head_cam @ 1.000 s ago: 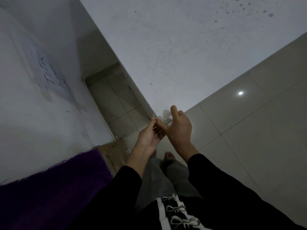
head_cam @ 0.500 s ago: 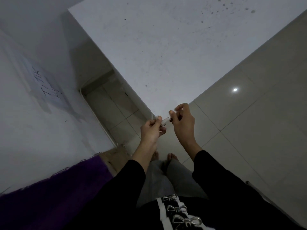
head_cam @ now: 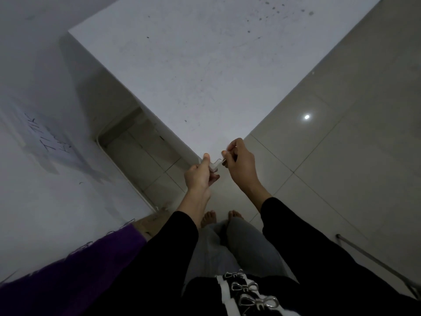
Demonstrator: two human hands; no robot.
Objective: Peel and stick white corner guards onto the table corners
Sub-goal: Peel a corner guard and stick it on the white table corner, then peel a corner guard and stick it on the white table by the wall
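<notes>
Since half a second earlier, both hands have drawn slightly apart, just off the near corner of the white table (head_cam: 193, 71). Left hand (head_cam: 198, 176) pinches one end of the small, pale corner guard (head_cam: 215, 164) between thumb and curled fingers. Right hand (head_cam: 242, 164) pinches the other end, with thumb and forefinger together. Any backing strip is too small to discern. Handwriting on the paper (head_cam: 46, 139) at left reads roughly "TI TIK", and the lower line is illegible. Purple cloth (head_cam: 68, 277) is cut off by the frame.
</notes>
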